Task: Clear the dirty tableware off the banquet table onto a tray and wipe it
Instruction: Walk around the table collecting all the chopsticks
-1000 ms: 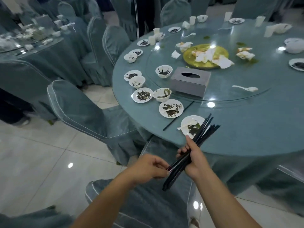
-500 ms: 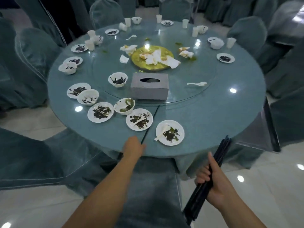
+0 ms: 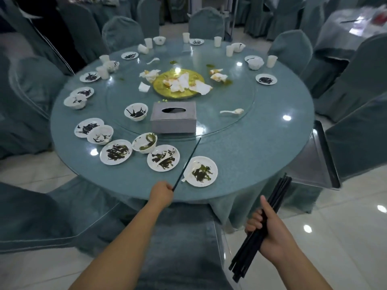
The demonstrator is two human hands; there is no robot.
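This looks like the chopstick-gathering step: the left hand (image 3: 162, 192) pinches the end of one chopstick (image 3: 186, 164) lying at the table's (image 3: 240, 160) near edge, the right hand (image 3: 272, 235) is wrapped round a bundle (image 3: 280, 189), so next that one probably needs lifting into the bundle.

No legible text, labels, brands or numbers on any surface; the tissue box (image 3: 173, 118) face is plain grey.
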